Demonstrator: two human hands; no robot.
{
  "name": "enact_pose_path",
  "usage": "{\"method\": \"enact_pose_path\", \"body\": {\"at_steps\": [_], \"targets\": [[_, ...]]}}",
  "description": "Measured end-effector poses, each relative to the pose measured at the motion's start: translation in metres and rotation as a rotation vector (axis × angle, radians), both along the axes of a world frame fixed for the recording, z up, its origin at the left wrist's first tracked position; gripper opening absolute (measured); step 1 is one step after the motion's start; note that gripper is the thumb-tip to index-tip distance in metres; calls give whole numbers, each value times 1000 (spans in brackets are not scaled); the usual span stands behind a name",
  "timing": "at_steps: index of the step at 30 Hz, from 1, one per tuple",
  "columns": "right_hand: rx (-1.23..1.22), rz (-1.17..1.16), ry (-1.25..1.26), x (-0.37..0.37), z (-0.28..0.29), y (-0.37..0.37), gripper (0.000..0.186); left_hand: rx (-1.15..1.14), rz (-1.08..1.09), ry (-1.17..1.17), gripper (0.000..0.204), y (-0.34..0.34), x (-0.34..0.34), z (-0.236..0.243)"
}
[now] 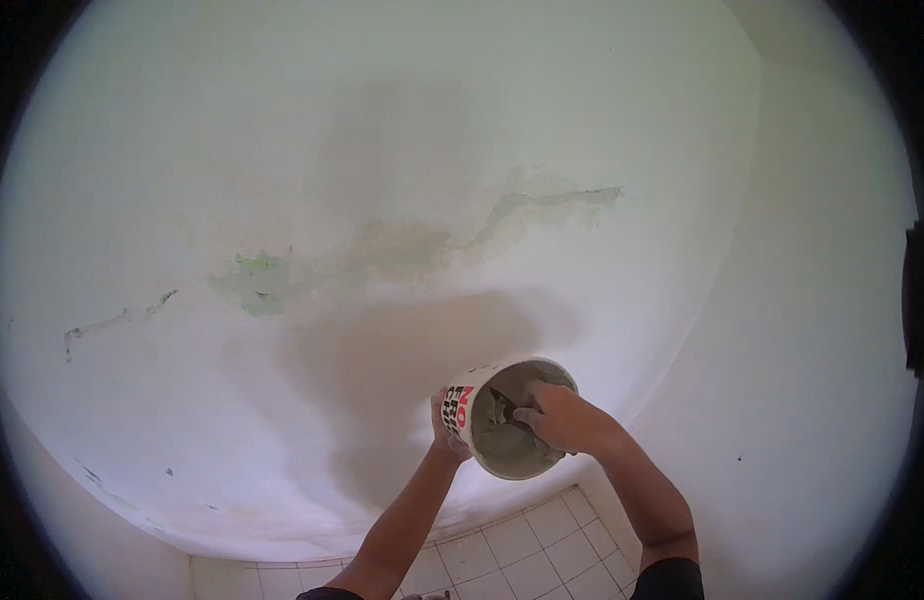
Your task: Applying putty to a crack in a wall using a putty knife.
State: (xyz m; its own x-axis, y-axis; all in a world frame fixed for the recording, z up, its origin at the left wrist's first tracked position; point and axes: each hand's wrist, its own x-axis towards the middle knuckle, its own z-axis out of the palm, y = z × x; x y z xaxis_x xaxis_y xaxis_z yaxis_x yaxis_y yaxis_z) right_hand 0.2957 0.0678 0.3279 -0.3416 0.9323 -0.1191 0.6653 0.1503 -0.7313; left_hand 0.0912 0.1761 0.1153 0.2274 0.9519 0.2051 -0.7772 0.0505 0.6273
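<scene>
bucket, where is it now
In the head view, the bucket sits below and right of centre, tilted between the left hand on its left side and the right hand inside its mouth.

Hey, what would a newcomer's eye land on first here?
Probably the white bucket at lower centre, its mouth facing the camera, its inside coated grey. The left hand supports its side while the right hand reaches into it. Next, the broken, jagged line of grey-green patches across the white wall above.
</scene>
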Motion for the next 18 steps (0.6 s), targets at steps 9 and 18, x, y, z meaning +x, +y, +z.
{"method": "enact_pose_path", "body": {"at_steps": [9, 18], "targets": [[-78, -45, 135, 20, 19, -18, 23, 9, -174, -205, 69, -12, -12, 2], [-71, 32, 712, 62, -12, -28, 15, -128, -161, -218, 83, -22, -11, 11]]}}
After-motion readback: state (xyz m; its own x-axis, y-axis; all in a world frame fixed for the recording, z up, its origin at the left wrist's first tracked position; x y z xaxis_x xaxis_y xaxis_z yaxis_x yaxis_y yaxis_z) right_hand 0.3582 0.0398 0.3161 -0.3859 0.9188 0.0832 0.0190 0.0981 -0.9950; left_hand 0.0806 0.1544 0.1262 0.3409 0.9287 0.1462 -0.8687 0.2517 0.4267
